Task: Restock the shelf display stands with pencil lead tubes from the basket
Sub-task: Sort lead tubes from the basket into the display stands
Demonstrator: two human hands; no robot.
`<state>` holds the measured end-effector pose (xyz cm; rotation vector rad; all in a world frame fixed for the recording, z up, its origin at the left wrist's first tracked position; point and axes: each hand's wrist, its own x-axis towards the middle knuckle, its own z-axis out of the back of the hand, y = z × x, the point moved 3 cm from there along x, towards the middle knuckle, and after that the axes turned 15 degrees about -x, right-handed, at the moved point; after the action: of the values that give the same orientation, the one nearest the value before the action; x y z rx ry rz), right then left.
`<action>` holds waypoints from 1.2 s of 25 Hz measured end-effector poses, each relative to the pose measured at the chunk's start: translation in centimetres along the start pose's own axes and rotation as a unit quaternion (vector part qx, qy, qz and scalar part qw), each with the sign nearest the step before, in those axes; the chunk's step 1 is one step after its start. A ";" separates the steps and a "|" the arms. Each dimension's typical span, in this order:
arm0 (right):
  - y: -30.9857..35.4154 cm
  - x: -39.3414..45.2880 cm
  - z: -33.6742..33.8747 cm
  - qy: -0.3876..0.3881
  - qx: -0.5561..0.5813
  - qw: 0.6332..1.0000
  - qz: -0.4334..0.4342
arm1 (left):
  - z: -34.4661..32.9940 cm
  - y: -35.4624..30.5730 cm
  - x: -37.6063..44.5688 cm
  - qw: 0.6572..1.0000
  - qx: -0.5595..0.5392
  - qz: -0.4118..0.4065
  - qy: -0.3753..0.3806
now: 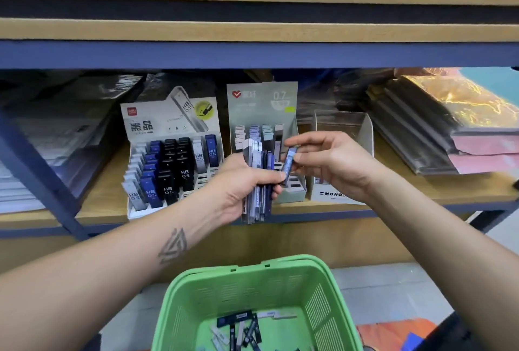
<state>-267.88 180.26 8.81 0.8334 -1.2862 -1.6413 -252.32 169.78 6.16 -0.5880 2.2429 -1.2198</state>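
My left hand [241, 182] grips a bundle of several pencil lead tubes [257, 182], held upright in front of the shelf edge. My right hand [328, 162] pinches one blue tube [289, 161] at the right side of that bundle. Behind the hands stands a grey-green 0.7 display stand [264, 103] with pale tubes in its back rows. To its left a white HB 0.5 display stand [168, 126] holds rows of white, blue and black tubes. Below, a green basket [252, 280] holds several loose tubes [241, 328] on its bottom.
A MONO display box [342, 154] stands right of the 0.7 stand on the wooden shelf [106, 196]. Wrapped paper stacks [56, 131] fill the left, folders and books [435, 131] the right. A blue shelf beam [252, 54] runs overhead.
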 end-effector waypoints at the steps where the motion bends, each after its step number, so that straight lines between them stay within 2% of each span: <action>1: 0.0 -0.1 0.4 -0.009 -0.010 1.000 0.001 | -0.3 0.1 0.2 1.000 0.015 -0.014 -0.005; 7: 0.4 -0.7 3.2 -0.072 -0.110 0.991 0.009 | -3.0 0.5 1.3 0.997 0.062 -0.053 -0.003; 10: 0.7 -1.1 5.1 -0.088 -0.128 0.988 0.005 | -4.5 0.6 2.0 0.997 0.058 -0.055 0.002; 13: 0.7 -1.5 7.6 -0.140 -0.142 0.980 -0.001 | -5.3 0.9 3.0 0.998 0.039 -0.045 -0.023; 15: 0.5 -1.8 8.9 -0.189 -0.211 0.959 0.011 | -5.7 1.0 3.5 0.998 0.027 -0.036 -0.036; 17: 0.3 -2.0 9.7 -0.227 -0.344 0.911 0.025 | -6.1 1.2 3.6 0.999 0.026 -0.026 -0.032; 19: -0.2 -2.1 9.7 -0.228 -0.450 0.863 0.029 | -6.5 1.5 3.5 0.999 0.033 -0.020 -0.022; 22: -1.2 -2.1 9.1 -0.221 -0.528 0.819 0.035 | -6.5 1.8 3.4 0.999 0.044 -0.017 -0.016; 30: -3.7 -1.9 7.0 -0.206 -0.557 0.804 0.026 | -5.8 2.0 3.0 0.998 0.056 -0.011 0.005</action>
<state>-274.19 185.05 6.96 -0.3006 -0.3627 -2.1683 -258.49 172.66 6.47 -0.5659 2.1647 -1.3524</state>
